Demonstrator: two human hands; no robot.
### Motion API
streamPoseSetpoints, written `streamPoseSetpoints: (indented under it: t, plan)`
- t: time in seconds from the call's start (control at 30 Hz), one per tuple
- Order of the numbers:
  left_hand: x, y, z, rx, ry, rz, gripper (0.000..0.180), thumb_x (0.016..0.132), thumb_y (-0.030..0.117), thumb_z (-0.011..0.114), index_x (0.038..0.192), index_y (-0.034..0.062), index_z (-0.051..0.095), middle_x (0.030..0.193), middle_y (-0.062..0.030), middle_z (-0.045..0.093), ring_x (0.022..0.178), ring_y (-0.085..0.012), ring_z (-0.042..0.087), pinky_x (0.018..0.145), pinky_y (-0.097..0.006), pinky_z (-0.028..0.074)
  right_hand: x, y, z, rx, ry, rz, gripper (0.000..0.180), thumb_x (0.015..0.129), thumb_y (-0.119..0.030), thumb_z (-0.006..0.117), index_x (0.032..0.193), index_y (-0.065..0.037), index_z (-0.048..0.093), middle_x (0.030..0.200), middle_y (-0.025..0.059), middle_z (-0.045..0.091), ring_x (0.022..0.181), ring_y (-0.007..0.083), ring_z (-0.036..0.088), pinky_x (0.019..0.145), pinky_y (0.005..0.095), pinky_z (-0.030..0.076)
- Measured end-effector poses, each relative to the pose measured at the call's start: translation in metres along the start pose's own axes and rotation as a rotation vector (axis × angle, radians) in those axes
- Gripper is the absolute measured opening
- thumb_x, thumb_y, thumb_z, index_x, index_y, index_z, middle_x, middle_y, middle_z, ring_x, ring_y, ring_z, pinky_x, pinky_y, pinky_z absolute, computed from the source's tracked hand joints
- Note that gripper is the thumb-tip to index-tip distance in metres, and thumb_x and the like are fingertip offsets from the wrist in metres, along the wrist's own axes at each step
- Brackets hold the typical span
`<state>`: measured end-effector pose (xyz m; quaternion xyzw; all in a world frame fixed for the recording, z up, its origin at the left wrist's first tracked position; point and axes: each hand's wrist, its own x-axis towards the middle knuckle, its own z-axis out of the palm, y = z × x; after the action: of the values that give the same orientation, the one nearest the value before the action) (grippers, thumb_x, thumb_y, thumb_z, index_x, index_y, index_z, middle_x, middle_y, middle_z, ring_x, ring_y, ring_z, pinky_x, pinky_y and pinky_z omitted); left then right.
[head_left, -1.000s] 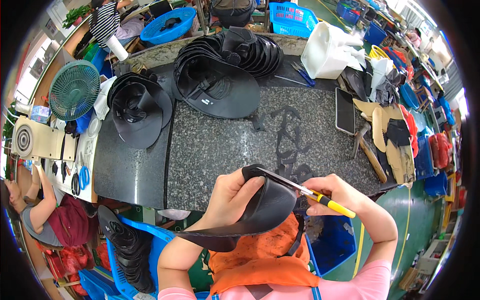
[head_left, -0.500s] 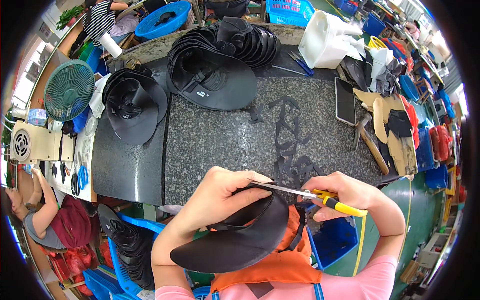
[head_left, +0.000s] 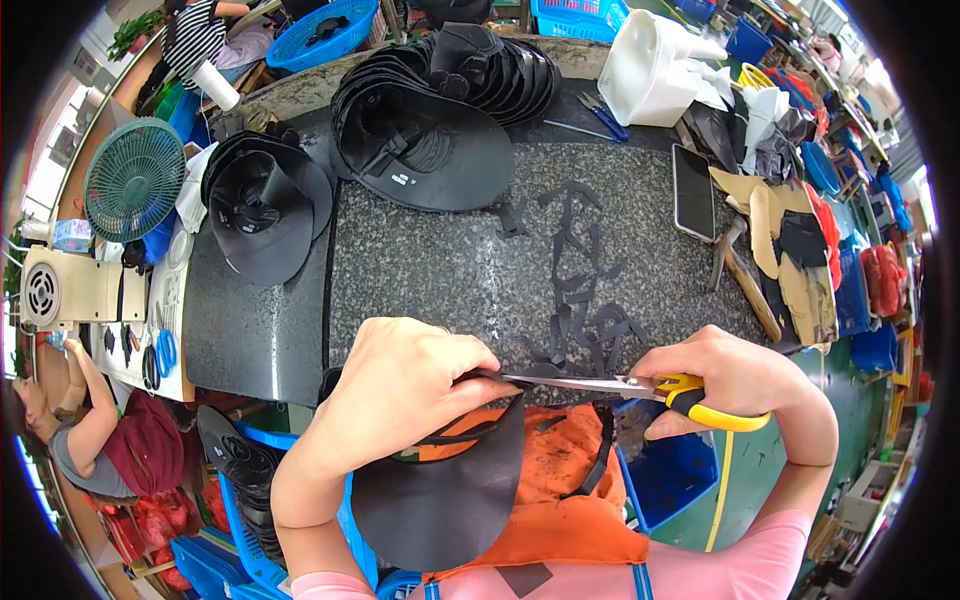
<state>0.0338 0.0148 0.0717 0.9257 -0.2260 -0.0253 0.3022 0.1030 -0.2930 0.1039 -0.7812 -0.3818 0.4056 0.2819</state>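
Note:
My left hand (head_left: pixel 410 385) grips a black shoe upper (head_left: pixel 445 500) by its top edge, thumb and fingers pinched together. The upper's rounded end hangs down over my orange apron (head_left: pixel 575 530). My right hand (head_left: pixel 725 380) has its fingers in the handles of scissors (head_left: pixel 690 397) with yellow and black grips. The blades point left, their tips at the upper's edge close to my left fingertips. Whether they are cutting into the edge I cannot tell. Just beyond the blades, thin black offcut strips (head_left: pixel 575 285) lie scattered on the speckled stone tabletop (head_left: pixel 430 270).
Stacked black uppers (head_left: pixel 420 150) stand at the back, with a smaller stack (head_left: pixel 262 215) at left. A phone (head_left: pixel 692 192), a hammer (head_left: pixel 748 285) and a white container (head_left: pixel 645 75) lie right. Blue crates (head_left: pixel 675 480) flank me. A green fan (head_left: pixel 135 180) and another person (head_left: pixel 130 440) are left.
My left hand has shifted left with the upper, whose rounded end now points more downward. My right hand and the scissors have moved right, and the blades lie more level.

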Motion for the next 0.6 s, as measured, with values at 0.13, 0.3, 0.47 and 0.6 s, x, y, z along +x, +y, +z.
streamPoseSetpoints:
  t: [0.13, 0.3, 0.47, 0.6]
  plan:
    - [0.005, 0.003, -0.006, -0.115, -0.061, -0.051, 0.015, 0.074, 0.016, 0.078, 0.08, 0.003, 0.073, 0.069, -0.0113, 0.068, 0.058, -0.0258, 0.065, 0.051, -0.03, 0.046, 0.001, 0.0, 0.002, -0.03, 0.075, -0.128, 0.051, 0.083, -0.038, 0.076, 0.113, -0.001, 0.057, 0.091, 0.016, 0.065, 0.082, 0.0377, 0.064, 0.071, 0.0403, 0.05]
    - [0.009, 0.007, -0.012, -0.291, -0.18, -0.166, 0.012, 0.078, 0.011, 0.077, 0.083, 0.0008, 0.074, 0.065, -0.0125, 0.066, 0.057, -0.0135, 0.067, 0.052, -0.026, 0.046, 0.006, -0.002, 0.012, 0.096, 0.01, -0.076, 0.052, 0.087, -0.04, 0.071, 0.118, -0.002, 0.052, 0.095, 0.0178, 0.062, 0.09, 0.0375, 0.063, 0.076, 0.0427, 0.049]
    - [0.009, 0.007, -0.005, -0.451, -0.116, -0.199, 0.014, 0.078, 0.009, 0.077, 0.088, -0.0003, 0.074, 0.069, -0.0119, 0.069, 0.061, -0.0095, 0.067, 0.055, -0.025, 0.047, 0.006, 0.001, 0.021, 0.256, -0.013, -0.083, 0.052, 0.09, -0.041, 0.067, 0.12, -0.001, 0.051, 0.095, 0.0188, 0.063, 0.089, 0.0377, 0.064, 0.076, 0.0425, 0.05]
    - [0.009, 0.007, -0.004, -0.423, -0.106, -0.17, 0.015, 0.077, 0.009, 0.077, 0.089, -0.0003, 0.075, 0.069, -0.0123, 0.07, 0.06, -0.0094, 0.067, 0.054, -0.025, 0.047, 0.006, -0.001, 0.022, 0.277, -0.034, -0.057, 0.054, 0.091, -0.041, 0.067, 0.121, -0.001, 0.05, 0.09, 0.0181, 0.064, 0.085, 0.0371, 0.065, 0.072, 0.0416, 0.05]
